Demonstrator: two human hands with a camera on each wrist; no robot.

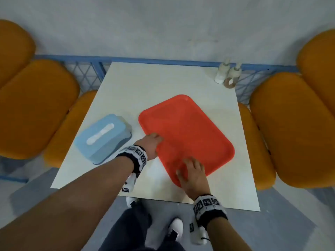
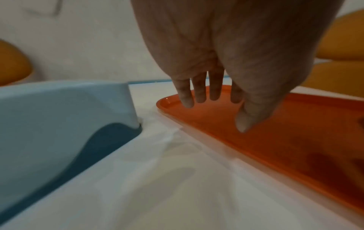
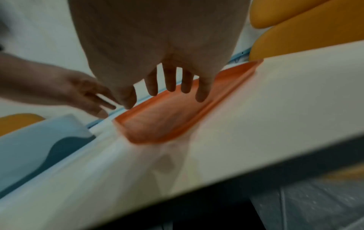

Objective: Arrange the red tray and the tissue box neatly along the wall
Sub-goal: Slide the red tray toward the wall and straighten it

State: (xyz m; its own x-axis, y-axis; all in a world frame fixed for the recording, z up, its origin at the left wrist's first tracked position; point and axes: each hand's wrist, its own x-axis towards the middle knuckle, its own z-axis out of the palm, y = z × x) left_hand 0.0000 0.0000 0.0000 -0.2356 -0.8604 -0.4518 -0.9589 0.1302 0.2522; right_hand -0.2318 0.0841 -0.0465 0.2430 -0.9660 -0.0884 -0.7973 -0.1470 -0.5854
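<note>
On table (image 1: pixel 126 91), both hands (image 1: pixel 151 142) (image 1: pixel 192 175) spread-fingered over tray (image 1: pixel 190 127): looks stiff, light, slick; best gripped at rims; box (image 1: pixel 101 137) untouched.

Grey wall (image 1: pixel 163 24) behind white table (image 1: pixel 145 84), orange seats (image 1: pixel 36 105) flanking

The left hand (image 1: pixel 151 144) covers part of the red tray (image 1: pixel 190 131) rim, so contact there cannot be told. In the right wrist view the tray is smeared by blur. The two bottles (image 1: pixel 227 73) at the counter's (image 1: pixel 145 91) far corner are too blurred to read.
</note>
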